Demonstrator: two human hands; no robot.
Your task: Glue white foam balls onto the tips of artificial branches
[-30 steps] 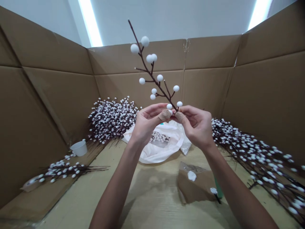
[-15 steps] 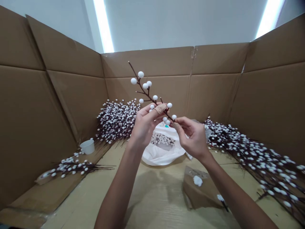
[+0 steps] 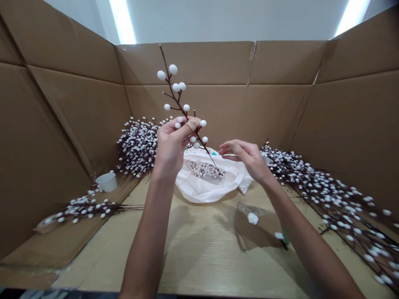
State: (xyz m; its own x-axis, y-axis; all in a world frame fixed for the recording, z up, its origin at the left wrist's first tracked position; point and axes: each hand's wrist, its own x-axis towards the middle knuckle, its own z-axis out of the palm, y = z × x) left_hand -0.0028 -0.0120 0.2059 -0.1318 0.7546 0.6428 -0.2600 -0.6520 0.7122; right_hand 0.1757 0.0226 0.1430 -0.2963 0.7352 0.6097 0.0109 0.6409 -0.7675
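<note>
My left hand (image 3: 171, 145) is closed around a thin brown berry branch (image 3: 176, 101), held tilted in the air with its bare tip up and to the left. White round berries sit on many of its short twigs, while a few twig ends are bare. To the right, my right hand (image 3: 245, 155) is apart from the branch, fingers stretched to the left and holding nothing that I can see. Both thumbs have tan wrapping on them. Beneath the hands stands an open white plastic bag (image 3: 199, 195) with many loose white berries (image 3: 207, 170) inside.
Berry branches are piled at the back left (image 3: 137, 145) and along the right (image 3: 324, 195). At left are a white cup (image 3: 107, 182) and a smaller branch bundle (image 3: 87, 207). A brown cardboard piece (image 3: 255, 232) with a white blob lies front right. Cardboard walls (image 3: 193, 62) enclose the table.
My right hand has let go of the branch's lower end and come away from it. My left hand has carried the branch up and left, tilting it more upright. The view has shifted slightly.
</note>
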